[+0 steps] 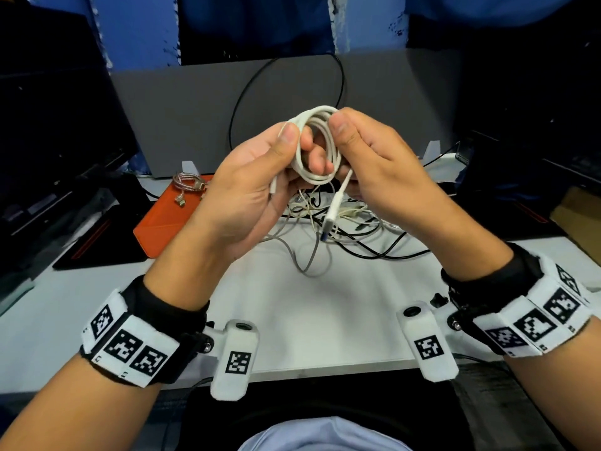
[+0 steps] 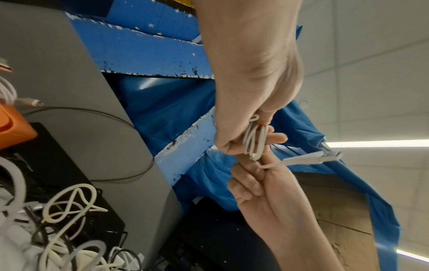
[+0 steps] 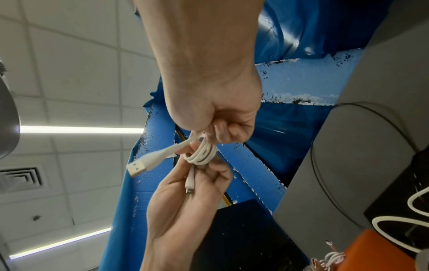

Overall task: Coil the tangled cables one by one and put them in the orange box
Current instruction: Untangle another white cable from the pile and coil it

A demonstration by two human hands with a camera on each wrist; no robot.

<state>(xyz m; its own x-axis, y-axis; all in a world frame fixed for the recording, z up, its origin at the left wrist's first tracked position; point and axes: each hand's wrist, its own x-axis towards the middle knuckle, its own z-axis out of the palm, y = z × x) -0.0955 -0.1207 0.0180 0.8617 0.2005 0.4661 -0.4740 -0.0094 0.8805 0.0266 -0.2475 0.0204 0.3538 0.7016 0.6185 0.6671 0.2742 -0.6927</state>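
While the tangled cables point(image 1: 328, 222) lie mid-worktop, a coiled white cable point(image 1: 317, 148) is pinched between left hand point(image 1: 257, 187) and right hand point(image 1: 374, 164), USB plug point(image 1: 331, 216) dangling.

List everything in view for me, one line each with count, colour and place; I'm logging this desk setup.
white cable: one, white, coiled, held in the air above the table between both hands, USB plug hanging down
cable tangle: one pile, white, grey and black, on the table under the hands
orange box: one, orange, on the table at left
braided cable: one, pinkish metallic, coiled, in the orange box
table: one, white
grey panel: one, grey, upright behind the table
wrist cameras: two, white, at the wrists
left hand: grips the coil's left side
right hand: pinches the coil's right side
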